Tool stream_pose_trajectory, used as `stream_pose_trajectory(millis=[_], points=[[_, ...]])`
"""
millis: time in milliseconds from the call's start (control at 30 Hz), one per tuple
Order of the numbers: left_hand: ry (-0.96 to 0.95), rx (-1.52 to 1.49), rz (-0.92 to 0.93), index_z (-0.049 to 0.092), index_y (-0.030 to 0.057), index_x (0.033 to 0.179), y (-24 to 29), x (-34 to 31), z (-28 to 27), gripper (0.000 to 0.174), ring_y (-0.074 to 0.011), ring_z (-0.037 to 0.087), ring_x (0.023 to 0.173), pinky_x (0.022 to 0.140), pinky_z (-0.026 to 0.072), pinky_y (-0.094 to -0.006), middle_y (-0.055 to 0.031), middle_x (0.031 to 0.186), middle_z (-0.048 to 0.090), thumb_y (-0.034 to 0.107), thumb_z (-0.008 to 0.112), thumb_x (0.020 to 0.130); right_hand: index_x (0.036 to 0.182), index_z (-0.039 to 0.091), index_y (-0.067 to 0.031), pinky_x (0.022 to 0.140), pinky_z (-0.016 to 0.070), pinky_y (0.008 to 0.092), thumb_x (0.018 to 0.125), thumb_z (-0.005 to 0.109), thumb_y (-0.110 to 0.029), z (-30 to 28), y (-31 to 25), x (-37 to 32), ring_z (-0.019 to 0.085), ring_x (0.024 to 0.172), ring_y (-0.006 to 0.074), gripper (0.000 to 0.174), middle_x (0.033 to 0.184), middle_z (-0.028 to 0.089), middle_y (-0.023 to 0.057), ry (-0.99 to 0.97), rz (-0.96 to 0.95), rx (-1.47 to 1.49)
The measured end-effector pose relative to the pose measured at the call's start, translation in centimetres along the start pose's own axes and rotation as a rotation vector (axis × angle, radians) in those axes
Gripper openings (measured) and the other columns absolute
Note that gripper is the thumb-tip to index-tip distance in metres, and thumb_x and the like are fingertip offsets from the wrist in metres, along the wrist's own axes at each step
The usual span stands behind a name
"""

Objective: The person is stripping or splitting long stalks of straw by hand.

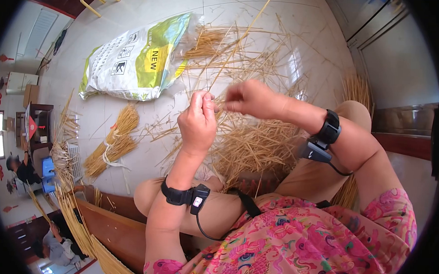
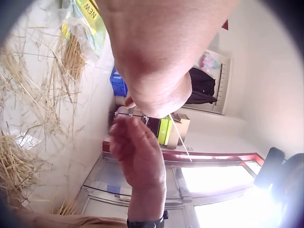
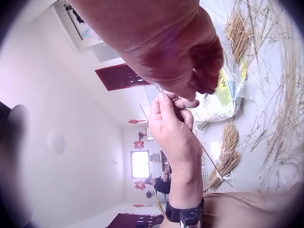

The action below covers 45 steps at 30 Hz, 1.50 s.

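Note:
My left hand (image 1: 198, 121) pinches a thin straw stalk (image 1: 253, 24) between thumb and fingers; the stalk slants up and to the right. Close on its right is my right hand (image 1: 258, 100), blurred, with bent fingers; whether they hold anything cannot be told. In the left wrist view, the right hand (image 2: 142, 154) is below the large near left hand (image 2: 154, 61), and part of the stalk (image 2: 180, 137) sticks out. The right wrist view shows the left hand's (image 3: 173, 130) thumb on the stalk, just under the right hand (image 3: 171, 52).
Loose straw (image 1: 258, 151) is heaped before my legs and scattered over the tiled floor. A white and green bag (image 1: 130, 59) lies at the upper left, with a tied straw bundle (image 1: 112, 142) below it. A wooden bench (image 1: 112, 225) stands at the lower left; people sit beyond.

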State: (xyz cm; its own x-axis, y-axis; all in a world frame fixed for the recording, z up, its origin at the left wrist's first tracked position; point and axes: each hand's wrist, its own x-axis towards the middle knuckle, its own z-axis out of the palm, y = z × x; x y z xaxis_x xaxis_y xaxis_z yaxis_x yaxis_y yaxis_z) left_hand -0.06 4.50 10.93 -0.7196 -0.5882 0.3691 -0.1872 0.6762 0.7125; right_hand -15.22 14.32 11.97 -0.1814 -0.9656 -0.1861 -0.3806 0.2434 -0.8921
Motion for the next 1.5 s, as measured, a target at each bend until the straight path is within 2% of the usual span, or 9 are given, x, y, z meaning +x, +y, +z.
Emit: stream_pose_trajectory(millis=[33, 133, 267, 533, 1133, 1233, 1333, 1433, 1500], points=[[-0.017, 0.007, -0.017, 0.054, 0.0009, 0.091, 0.0, -0.1, 0.0, 0.013, -0.0167, 0.064, 0.058, 0.053, 0.0482, -0.0290, -0.0083, 0.068, 0.063, 0.010, 0.047, 0.095, 0.084, 0.064, 0.0023, 0.057, 0.0487, 0.0252, 0.083, 0.068, -0.019, 0.0, -0.1, 0.4, 0.061, 0.061, 0.0102, 0.022, 0.068, 0.064, 0.0068, 0.096, -0.001, 0.284], [-0.040, 0.018, -0.040, 0.054, 0.0013, 0.090, 0.1, -0.2, 0.1, 0.013, -0.0174, 0.065, 0.057, 0.052, 0.0480, -0.0292, -0.0083, 0.068, 0.063, 0.011, 0.046, 0.096, 0.088, 0.062, 0.0021, 0.055, 0.0480, 0.0229, 0.087, 0.063, -0.014, -0.3, -1.3, 0.5, 0.059, 0.063, 0.0080, 0.016, 0.072, 0.063, 0.0042, 0.218, -0.066, 0.576], [-0.018, -0.015, -0.023, 0.054, 0.0065, 0.090, 0.1, -0.2, 0.5, 0.008, -0.0258, 0.063, 0.053, 0.048, 0.0468, -0.0353, -0.0085, 0.057, 0.061, 0.012, 0.049, 0.093, 0.090, 0.061, 0.0006, 0.058, 0.0494, 0.0225, 0.091, 0.059, -0.017, 0.0, -1.1, 0.4, 0.060, 0.066, 0.0079, 0.018, 0.079, 0.065, 0.0040, 0.215, -0.083, 0.600], [-0.019, -0.012, 0.005, 0.054, 0.0064, 0.090, 0.1, -0.3, 0.6, 0.007, -0.0254, 0.063, 0.053, 0.047, 0.0466, -0.0352, -0.0088, 0.059, 0.061, 0.011, 0.049, 0.093, 0.090, 0.061, 0.0011, 0.061, 0.0505, 0.0234, 0.091, 0.057, -0.013, 0.4, -0.8, 0.3, 0.060, 0.067, 0.0088, 0.015, 0.083, 0.065, 0.0057, 0.254, -0.138, 0.645], [0.044, 0.133, 0.099, 0.054, 0.0085, 0.087, -0.2, -0.4, 0.8, 0.003, -0.0275, 0.059, 0.048, 0.044, 0.0434, -0.0377, -0.0074, 0.056, 0.057, 0.010, 0.054, 0.089, 0.090, 0.061, 0.0018, 0.058, 0.0499, 0.0231, 0.089, 0.055, -0.010, 0.9, -1.2, 0.0, 0.059, 0.065, 0.0087, 0.014, 0.079, 0.064, 0.0058, 0.340, -0.123, 0.697], [0.044, 0.125, 0.101, 0.054, 0.0085, 0.087, -0.1, -0.4, 0.9, 0.003, -0.0274, 0.059, 0.048, 0.044, 0.0436, -0.0377, -0.0074, 0.056, 0.057, 0.010, 0.054, 0.089, 0.086, 0.063, 0.0017, 0.056, 0.0498, 0.0221, 0.086, 0.054, -0.007, 0.9, -1.1, 0.1, 0.059, 0.061, 0.0077, 0.012, 0.072, 0.063, 0.0046, 0.373, -0.122, 0.704], [0.056, 0.118, 0.106, 0.054, 0.0084, 0.088, 0.0, -0.4, 0.8, 0.002, -0.0276, 0.059, 0.049, 0.044, 0.0437, -0.0378, -0.0078, 0.057, 0.058, 0.009, 0.054, 0.089, 0.092, 0.061, 0.0009, 0.058, 0.0489, 0.0215, 0.089, 0.053, -0.009, 0.8, -0.8, 0.2, 0.059, 0.065, 0.0089, 0.013, 0.080, 0.064, 0.0064, 0.311, -0.109, 0.780], [0.077, 0.115, 0.111, 0.054, 0.0082, 0.089, -0.1, -0.4, 0.9, 0.001, -0.0278, 0.059, 0.050, 0.045, 0.0438, -0.0378, -0.0084, 0.058, 0.058, 0.009, 0.055, 0.089, 0.093, 0.060, -0.0006, 0.060, 0.0483, 0.0206, 0.089, 0.053, -0.009, 1.0, -1.3, 0.0, 0.059, 0.066, 0.0093, 0.012, 0.082, 0.064, 0.0069, 0.263, -0.020, 1.062], [0.089, 0.117, 0.118, 0.055, 0.0081, 0.089, -0.1, -0.5, 0.9, 0.001, -0.0280, 0.059, 0.050, 0.045, 0.0438, -0.0379, -0.0088, 0.059, 0.058, 0.009, 0.055, 0.089, 0.093, 0.059, -0.0014, 0.060, 0.0480, 0.0209, 0.090, 0.053, -0.010, 1.1, -1.4, 0.0, 0.058, 0.065, 0.0091, 0.011, 0.081, 0.062, 0.0062, 0.239, 0.002, 1.122]])
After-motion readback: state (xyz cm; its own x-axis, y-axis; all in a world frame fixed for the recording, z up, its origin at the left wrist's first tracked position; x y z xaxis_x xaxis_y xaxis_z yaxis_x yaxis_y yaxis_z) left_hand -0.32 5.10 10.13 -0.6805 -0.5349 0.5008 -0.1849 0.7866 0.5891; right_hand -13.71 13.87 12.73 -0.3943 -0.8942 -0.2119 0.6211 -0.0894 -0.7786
